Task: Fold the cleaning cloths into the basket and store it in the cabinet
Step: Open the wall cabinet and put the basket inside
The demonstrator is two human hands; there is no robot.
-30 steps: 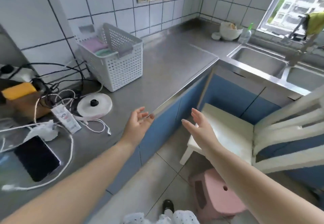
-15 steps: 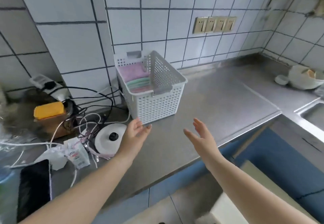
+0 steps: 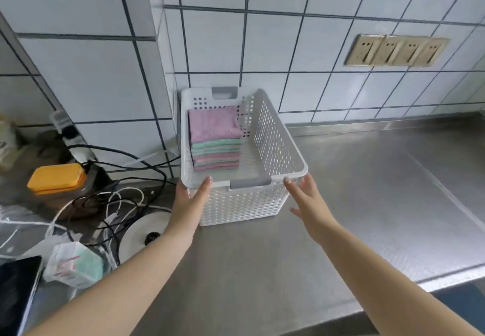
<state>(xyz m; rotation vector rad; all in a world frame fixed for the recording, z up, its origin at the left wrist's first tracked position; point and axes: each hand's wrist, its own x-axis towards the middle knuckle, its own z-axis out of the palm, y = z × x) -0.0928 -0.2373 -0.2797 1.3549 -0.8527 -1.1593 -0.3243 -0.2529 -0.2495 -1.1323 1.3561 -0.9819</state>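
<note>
**Both hands reach for the loaded basket**

Left hand (image 3: 189, 199) lies with straight fingers against the near left corner of the white perforated basket (image 3: 273, 146), its fingertips at the rim. Right hand (image 3: 307, 199) is spread with fingers extended, its fingertips at or just short of the near right corner; whether it actually touches cannot be told. Neither hand is curled around anything.

Placing one hand at each side suits lifting a wide, light container level, so its contents do not slide.

Inside, folded cleaning cloths (image 3: 215, 138) sit in a neat stack against the basket's left wall, purple on top with green and pink layers below (the right half of the basket is bare). Folding looks finished, so the step in hand is probably picking the basket up for the cabinet, which is not in view.

Basket and stack stand on a steel bench (image 3: 367, 191), pushed back near the tiled wall (image 3: 288, 46). Just left of it lie tangled cables (image 3: 126, 178), a round white lid (image 3: 141, 233) and a yellow-topped box (image 3: 56, 178); lifting straight up should keep clear of the cables.
</note>
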